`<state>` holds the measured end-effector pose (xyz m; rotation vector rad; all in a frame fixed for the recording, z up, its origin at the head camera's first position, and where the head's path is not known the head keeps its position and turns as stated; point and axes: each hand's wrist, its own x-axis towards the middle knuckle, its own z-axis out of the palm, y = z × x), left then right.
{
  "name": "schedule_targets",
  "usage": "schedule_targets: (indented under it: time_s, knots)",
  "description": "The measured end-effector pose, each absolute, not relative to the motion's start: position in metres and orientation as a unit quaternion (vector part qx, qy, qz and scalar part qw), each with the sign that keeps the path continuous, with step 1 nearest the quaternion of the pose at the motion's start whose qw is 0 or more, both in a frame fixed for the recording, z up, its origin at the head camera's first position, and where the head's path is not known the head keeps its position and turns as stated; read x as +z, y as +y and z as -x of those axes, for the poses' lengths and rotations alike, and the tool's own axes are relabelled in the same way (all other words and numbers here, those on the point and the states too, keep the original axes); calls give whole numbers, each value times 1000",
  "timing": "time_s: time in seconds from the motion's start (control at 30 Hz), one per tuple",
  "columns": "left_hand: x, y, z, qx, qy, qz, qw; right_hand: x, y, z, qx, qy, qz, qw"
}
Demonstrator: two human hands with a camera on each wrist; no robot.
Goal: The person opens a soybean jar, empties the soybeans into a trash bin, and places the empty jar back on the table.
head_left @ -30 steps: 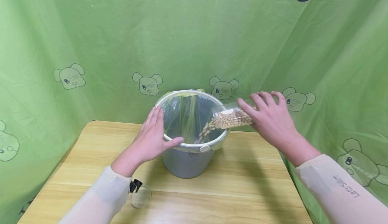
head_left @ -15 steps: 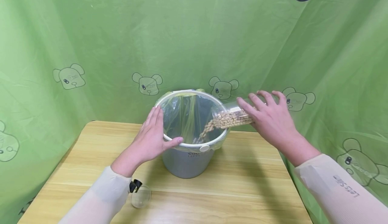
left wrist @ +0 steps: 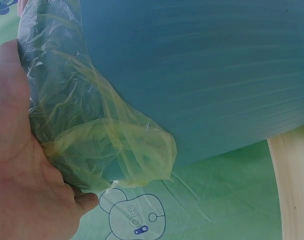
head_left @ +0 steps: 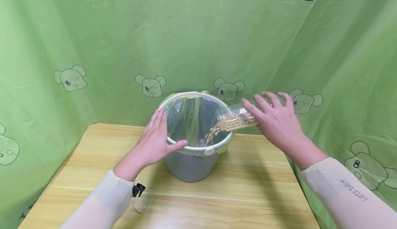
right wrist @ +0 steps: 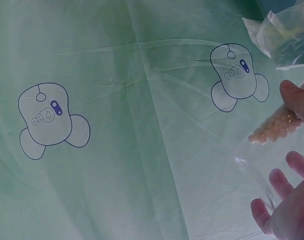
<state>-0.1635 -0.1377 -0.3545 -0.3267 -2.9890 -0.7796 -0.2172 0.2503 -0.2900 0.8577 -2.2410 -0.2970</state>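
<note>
In the head view my right hand point(head_left: 277, 120) grips a clear plastic jar point(head_left: 238, 117) from above, tilted with its mouth over the bin. Pale round beans point(head_left: 237, 122) fill its lower side and stream out into the bin. The grey trash bin point(head_left: 192, 168) stands upright, lined with a thin yellowish bag point(head_left: 193, 118) under a white rim ring point(head_left: 183, 147). Against the left side of that rim rests my left hand point(head_left: 152, 141), fingers straight and thumb along the front. The left wrist view shows the hand touching the bag's folded edge point(left wrist: 127, 145). Where the beans land is hidden.
A clear round lid point(head_left: 144, 201) lies on the wooden table point(head_left: 248, 194), close to my left forearm and a small black clip-like piece point(head_left: 138, 189). Green cloth point(head_left: 198, 43) with bear prints hangs behind the table and on both sides.
Beans keep pouring and their level in the jar drops. The jar's held end has risen slightly with my right hand. My left hand stays in place on the rim.
</note>
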Motion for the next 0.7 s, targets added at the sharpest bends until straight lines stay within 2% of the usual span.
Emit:
schedule_targets:
  time_s: [0.7]
  knots:
    - [-355, -138, 162, -251, -962, 106, 20, -291, 247, 215, -109, -873, -324, 348]
